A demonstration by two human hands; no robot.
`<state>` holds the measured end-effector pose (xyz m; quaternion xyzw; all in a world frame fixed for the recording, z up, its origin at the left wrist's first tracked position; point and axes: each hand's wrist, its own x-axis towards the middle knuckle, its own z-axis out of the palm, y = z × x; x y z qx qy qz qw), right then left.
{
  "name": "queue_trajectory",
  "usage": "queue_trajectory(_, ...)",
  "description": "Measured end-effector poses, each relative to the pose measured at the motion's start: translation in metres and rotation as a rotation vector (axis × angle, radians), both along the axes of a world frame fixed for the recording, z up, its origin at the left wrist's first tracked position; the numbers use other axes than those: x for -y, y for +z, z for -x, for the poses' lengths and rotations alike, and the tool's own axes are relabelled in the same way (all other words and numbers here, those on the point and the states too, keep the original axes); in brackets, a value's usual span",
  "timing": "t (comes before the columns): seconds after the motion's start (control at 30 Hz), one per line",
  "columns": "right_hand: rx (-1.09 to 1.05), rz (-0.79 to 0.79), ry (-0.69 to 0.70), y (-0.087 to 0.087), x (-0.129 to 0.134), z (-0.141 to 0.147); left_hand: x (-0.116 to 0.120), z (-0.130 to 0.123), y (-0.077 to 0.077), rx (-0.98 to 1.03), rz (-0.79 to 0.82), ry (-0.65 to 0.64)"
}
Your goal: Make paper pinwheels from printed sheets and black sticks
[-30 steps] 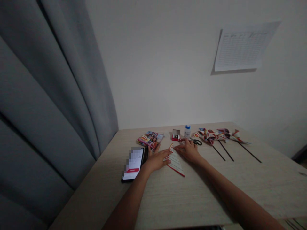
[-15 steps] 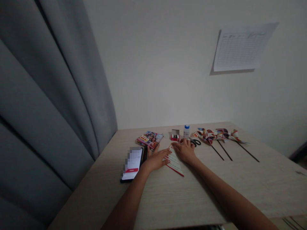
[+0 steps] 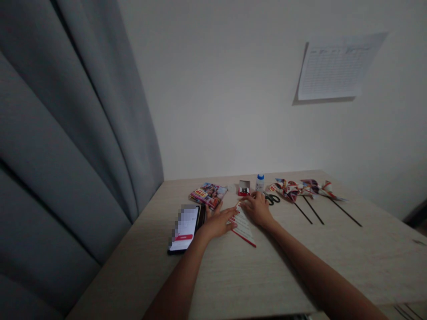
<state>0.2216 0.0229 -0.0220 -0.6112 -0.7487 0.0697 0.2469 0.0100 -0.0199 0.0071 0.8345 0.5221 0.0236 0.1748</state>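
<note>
One printed paper triangle [image 3: 244,229] lies on the tabletop [image 3: 233,284] right of the smartphone [image 3: 183,242], our left hand [image 3: 217,223] spread at its left edge, gripping nothing, our right hand [image 3: 258,210] bent at its far tip, pinch unclear; we judge that steady, even pressure best aligns its edges.

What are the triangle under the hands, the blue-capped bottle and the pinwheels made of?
The triangle looks like matte paper: flat, with printed text. The bottle is probably smooth plastic: pale body, blue cap. The pinwheels seem to be colourful printed paper, curled, perhaps glossy; their thin black sticks could be plastic or wood.
</note>
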Motion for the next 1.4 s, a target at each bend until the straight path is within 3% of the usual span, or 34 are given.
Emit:
queue_trajectory(0.33,-0.029,0.026,0.104,-0.005,-0.007,-0.005,-0.002,0.001,-0.005,0.026,-0.012,0.005)
queue_trajectory(1.13,0.012,0.230,0.328,0.021,0.008,-0.025,-0.003,0.003,-0.008,0.039,-0.017,0.024)
queue_trajectory(1.4,0.032,0.073,0.242,0.011,0.009,-0.019,0.000,-0.004,-0.010,0.005,-0.146,0.075)
